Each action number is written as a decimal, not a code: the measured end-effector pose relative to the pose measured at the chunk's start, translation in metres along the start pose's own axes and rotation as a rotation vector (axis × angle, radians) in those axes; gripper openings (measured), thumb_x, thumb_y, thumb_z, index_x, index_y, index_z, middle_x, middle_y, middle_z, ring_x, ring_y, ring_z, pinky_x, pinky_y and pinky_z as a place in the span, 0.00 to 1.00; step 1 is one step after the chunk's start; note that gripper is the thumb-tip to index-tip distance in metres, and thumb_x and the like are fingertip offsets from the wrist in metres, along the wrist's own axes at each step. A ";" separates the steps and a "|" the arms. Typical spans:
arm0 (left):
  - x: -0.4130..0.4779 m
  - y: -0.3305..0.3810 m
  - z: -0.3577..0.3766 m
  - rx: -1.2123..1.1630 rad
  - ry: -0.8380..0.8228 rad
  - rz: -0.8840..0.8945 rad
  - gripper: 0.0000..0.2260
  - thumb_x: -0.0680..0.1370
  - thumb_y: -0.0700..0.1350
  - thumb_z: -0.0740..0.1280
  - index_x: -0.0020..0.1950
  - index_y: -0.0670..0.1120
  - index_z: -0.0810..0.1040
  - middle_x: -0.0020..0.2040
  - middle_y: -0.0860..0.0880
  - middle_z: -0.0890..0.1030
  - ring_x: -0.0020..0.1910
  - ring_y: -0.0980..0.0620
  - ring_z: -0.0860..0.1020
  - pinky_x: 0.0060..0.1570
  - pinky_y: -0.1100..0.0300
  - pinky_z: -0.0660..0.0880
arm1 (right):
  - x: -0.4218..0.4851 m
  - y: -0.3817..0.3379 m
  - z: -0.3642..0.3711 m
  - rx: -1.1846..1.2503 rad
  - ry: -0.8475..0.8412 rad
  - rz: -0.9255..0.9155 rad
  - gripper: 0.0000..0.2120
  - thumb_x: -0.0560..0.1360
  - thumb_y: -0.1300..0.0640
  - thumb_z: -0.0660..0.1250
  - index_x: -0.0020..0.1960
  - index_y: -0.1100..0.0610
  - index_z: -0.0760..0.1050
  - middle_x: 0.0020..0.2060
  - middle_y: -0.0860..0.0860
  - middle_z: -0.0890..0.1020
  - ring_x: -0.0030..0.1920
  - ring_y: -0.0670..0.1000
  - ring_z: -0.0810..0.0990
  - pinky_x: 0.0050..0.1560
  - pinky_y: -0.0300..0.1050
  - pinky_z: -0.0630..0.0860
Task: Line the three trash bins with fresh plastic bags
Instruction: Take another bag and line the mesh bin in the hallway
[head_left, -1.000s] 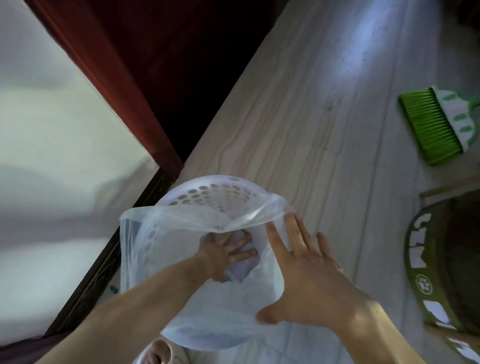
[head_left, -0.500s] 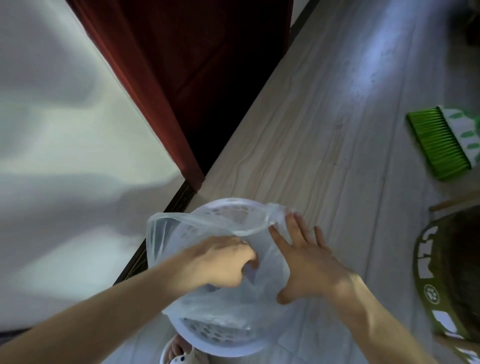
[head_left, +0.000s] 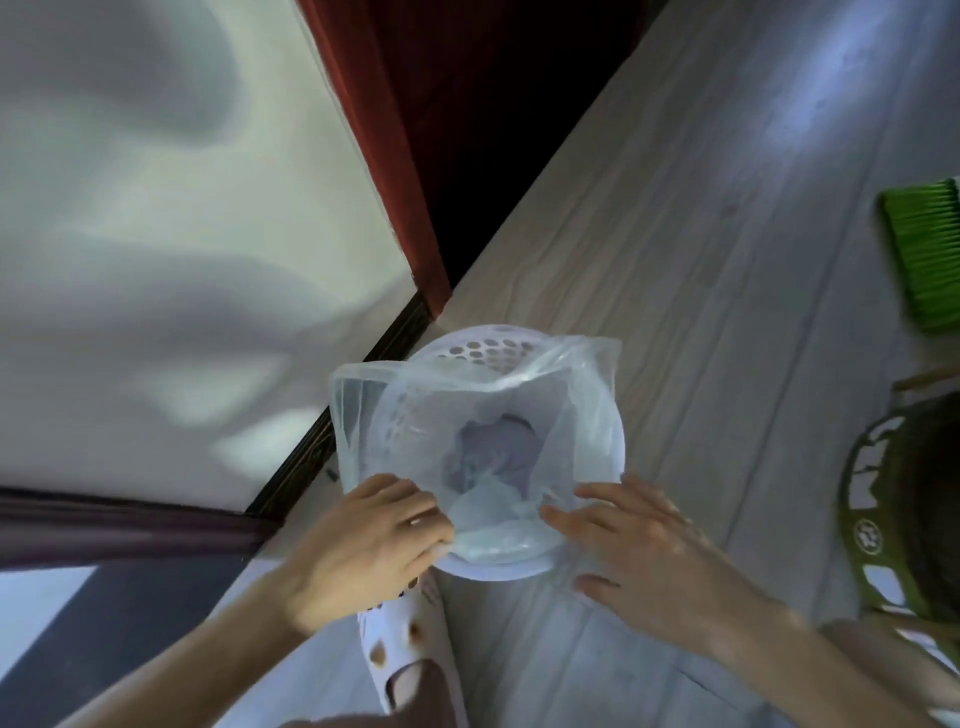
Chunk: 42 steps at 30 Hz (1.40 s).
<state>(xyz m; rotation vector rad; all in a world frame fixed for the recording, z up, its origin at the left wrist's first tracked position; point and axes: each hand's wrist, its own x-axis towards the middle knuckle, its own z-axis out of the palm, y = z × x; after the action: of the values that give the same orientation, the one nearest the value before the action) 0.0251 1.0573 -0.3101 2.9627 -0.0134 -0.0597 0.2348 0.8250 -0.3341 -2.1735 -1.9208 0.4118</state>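
My left hand (head_left: 363, 540) is out of the plastic bag (head_left: 467, 405) now; a second ago it was down inside pressing the film to the bottom; half a second ago it was coming up; my right hand (head_left: 644, 545) has slid from the right side of the rim round to the near side; so I judge seating is done and the step is now folding the mouth over the rim.

White perforated bin (head_left: 483, 343) stands on the wood floor (head_left: 701, 260) by the wall, just beyond my white shoe (head_left: 410, 639); the bag sits inside it, bottom down, mouth standing loose above the rim on the far and left sides; not cuffed yet.

Left hand at near-left rim, knuckles up, fingers (head_left: 415, 519) curled in and pinching the bag edge; right hand at near-right rim, fingers (head_left: 566, 517) fairly straight and flat on the film, thumb tucked below; cannot tell if it truly pinches.

Green broom (head_left: 924, 249) far right; green-rimmed bin (head_left: 883, 519) at right, liner unclear.
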 end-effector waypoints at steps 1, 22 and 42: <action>-0.002 0.005 0.003 0.007 0.045 0.004 0.10 0.82 0.49 0.60 0.45 0.52 0.78 0.42 0.55 0.78 0.41 0.51 0.78 0.48 0.57 0.72 | -0.002 0.001 0.006 0.014 0.057 -0.014 0.23 0.69 0.48 0.72 0.64 0.45 0.77 0.51 0.42 0.82 0.57 0.50 0.80 0.58 0.54 0.76; -0.045 -0.009 0.028 -0.215 0.489 -0.503 0.11 0.79 0.47 0.66 0.50 0.42 0.84 0.51 0.47 0.84 0.51 0.44 0.81 0.54 0.51 0.76 | 0.008 0.011 -0.015 0.212 0.288 0.607 0.09 0.72 0.53 0.73 0.52 0.49 0.83 0.52 0.46 0.84 0.49 0.51 0.84 0.50 0.50 0.81; 0.061 -0.052 0.015 -0.351 0.219 -1.009 0.18 0.82 0.52 0.56 0.72 0.58 0.68 0.60 0.55 0.76 0.51 0.54 0.76 0.45 0.59 0.72 | 0.099 0.032 -0.008 0.334 0.279 0.792 0.22 0.75 0.49 0.67 0.68 0.45 0.70 0.63 0.49 0.77 0.58 0.59 0.79 0.54 0.52 0.75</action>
<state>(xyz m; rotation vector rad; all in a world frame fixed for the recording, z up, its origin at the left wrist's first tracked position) 0.0857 1.1053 -0.3370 2.3096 1.3371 0.1183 0.2787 0.9188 -0.3444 -2.4924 -0.7283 0.4684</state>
